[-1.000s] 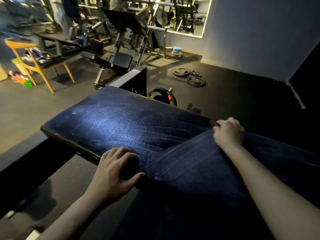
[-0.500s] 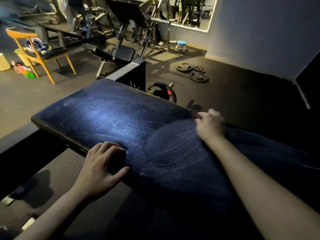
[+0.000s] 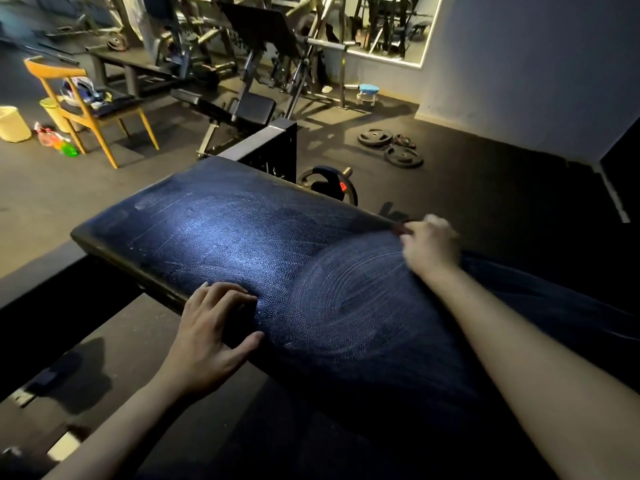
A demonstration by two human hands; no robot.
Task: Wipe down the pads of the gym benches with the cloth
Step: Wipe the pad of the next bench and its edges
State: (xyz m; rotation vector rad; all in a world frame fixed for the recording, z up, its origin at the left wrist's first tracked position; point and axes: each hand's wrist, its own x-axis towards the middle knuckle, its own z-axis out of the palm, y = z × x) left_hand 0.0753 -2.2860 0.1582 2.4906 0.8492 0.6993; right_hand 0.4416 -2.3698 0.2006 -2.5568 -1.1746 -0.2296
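Looking down from the head camera, I see my left hand (image 3: 211, 337) draped over the near edge of the dark blue bench pad (image 3: 242, 244), fingers (image 3: 225, 292) slightly apart and curled onto the top, thumb pressed against the side, gripping nothing else. Curved wipe streaks sweep across the pad's middle. My right hand (image 3: 431, 245) sits at the far edge, fingers bunched together around a small reddish-brown bit of cloth (image 3: 401, 230) that peeks out just beyond my knuckles; most of it stays hidden beneath the fist.
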